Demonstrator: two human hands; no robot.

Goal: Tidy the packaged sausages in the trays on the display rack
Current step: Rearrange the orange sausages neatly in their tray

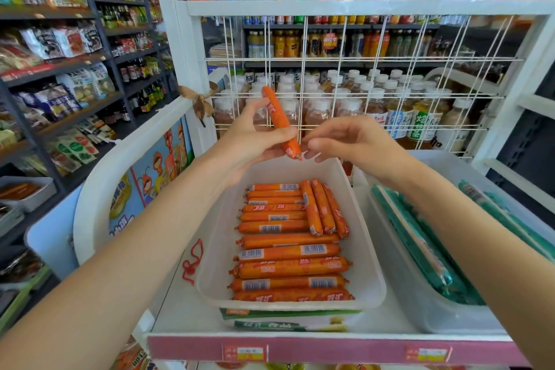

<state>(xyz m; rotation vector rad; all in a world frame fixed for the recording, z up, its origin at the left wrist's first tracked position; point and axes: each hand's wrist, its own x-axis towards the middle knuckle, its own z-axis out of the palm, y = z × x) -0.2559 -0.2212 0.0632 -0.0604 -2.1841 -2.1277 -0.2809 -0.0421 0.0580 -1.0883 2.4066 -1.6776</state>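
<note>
Forearms nearest you. Your left hand (249, 141) pinches orange sausage (280, 122) upright above white tray (219, 237) at 12 o'clock; right hand (345, 141) fingertips curled loosely at its lower tip, grip unclear. Risk: slick casing slips, scattering neat rows (288, 252).

The right tray (399, 252) of green sausages (420, 249) is partly covered by the right forearm; the green box (288, 320) under the left tray (365, 264) shows only its front edge – price tags (244, 353) too blurred to read
</note>
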